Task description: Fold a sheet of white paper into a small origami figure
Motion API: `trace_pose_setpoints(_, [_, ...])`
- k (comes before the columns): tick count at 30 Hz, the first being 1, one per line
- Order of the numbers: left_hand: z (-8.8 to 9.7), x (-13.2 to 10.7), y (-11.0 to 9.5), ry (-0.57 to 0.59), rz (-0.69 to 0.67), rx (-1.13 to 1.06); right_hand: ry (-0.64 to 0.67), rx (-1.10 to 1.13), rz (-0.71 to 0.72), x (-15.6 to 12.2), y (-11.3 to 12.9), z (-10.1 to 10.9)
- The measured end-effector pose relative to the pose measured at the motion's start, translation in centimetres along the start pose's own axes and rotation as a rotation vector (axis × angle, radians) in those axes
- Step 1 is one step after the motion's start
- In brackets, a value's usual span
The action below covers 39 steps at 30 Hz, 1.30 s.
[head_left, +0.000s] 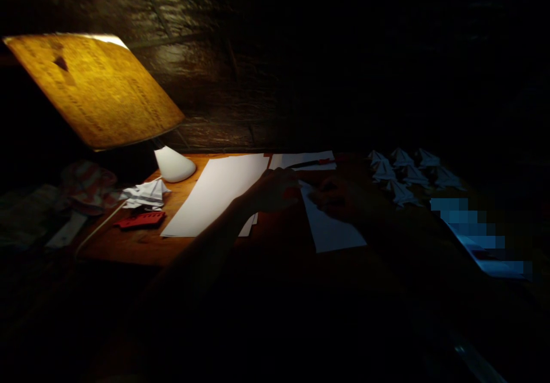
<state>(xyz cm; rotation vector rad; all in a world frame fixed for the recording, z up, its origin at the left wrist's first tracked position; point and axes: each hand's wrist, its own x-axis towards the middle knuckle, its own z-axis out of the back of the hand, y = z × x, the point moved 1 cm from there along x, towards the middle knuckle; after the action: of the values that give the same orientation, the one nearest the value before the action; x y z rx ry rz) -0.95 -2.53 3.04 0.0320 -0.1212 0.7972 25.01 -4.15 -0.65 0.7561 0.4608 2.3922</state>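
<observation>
Paper (335, 234) lies on the bench (129, 247), partly hidden by the right hand (337, 197), the left hand (277, 191) bent near its far left corner; in this dark I cannot tell whether either grips it. Left lie lit sheets (215, 194), overlapped by the left forearm, then a red thing (141, 220) and the lamp (174, 168); folded shapes (382, 171) sit right.
</observation>
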Motion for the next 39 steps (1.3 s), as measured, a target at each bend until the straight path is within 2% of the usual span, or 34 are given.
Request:
trace_pose_setpoints(7, [-0.2,-0.1,0.1,0.006,-0.020,-0.058,0.019,-0.001,-0.106,-0.1,0.7,0.2])
trace_pose_setpoints(12, [-0.6,0.0,0.4,-0.028,-0.022,-0.075,0.023,0.033,-0.068,-0.1,0.5,0.1])
trace_pose_setpoints(18, [-0.9,0.5,-1.0,-0.074,0.003,-0.069,0.025,0.010,-0.078,-0.1,0.6,0.3])
trace_pose_setpoints(22, [-1.3,0.7,-2.3,-0.107,0.059,-0.015,0.010,0.029,-0.141,-0.1,0.9,0.3])
trace_pose_setpoints(25, [-1.5,0.7,-2.9,-0.115,0.089,0.005,0.001,0.023,-0.106,-0.1,0.9,0.3])
trace_pose_setpoints(39, [-1.6,0.5,-2.7,-0.124,0.072,-0.022,-0.001,0.026,-0.125,-0.2,0.7,0.2])
